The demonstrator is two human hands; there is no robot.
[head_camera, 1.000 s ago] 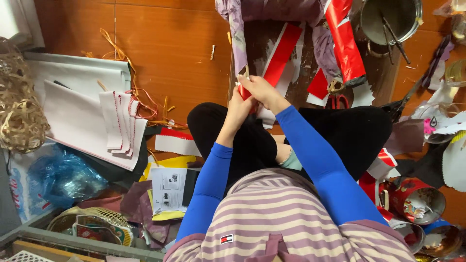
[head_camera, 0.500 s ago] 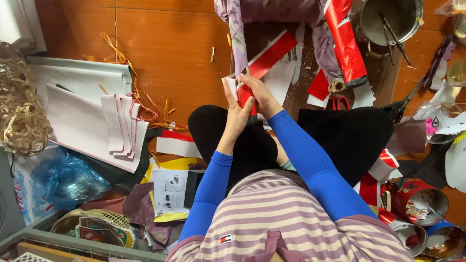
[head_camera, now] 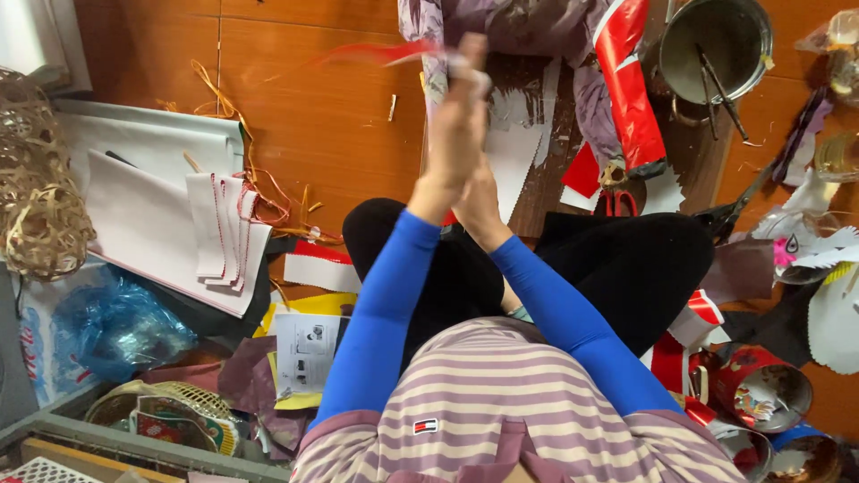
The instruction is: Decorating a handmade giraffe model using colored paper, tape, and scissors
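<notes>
A person seated cross-legged on a wooden floor point(head_camera: 313, 107) raises both hands together in front of the chest. The left hand point(head_camera: 458, 134) is lifted high, its fingers closed around a thin red paper strip point(head_camera: 380, 54) that streams away to the left of the fingertips, blurred by motion. The right hand point(head_camera: 479, 201) sits just below and behind the left, pressed against it at the wrist; whether it grips anything cannot be told, since the left hand covers most of it. The strip itself extends up and left from the hands, above the floor and well clear of the lap.

Around the person lies a scatter of craft material: a stack of white paper sheets point(head_camera: 152, 215) with red-edged cut pieces on top to the left, a woven bamboo basket point(head_camera: 36, 197) at the far left, a blue plastic bag point(head_camera: 107, 326) near the left knee, and a printed leaflet point(head_camera: 304, 349) beside the left elbow. Ahead, a roll of glossy red foil point(head_camera: 631, 89) leans beside a metal pot point(head_camera: 716, 40), with red-handled scissors point(head_camera: 616, 201) just beyond the right knee.
</notes>
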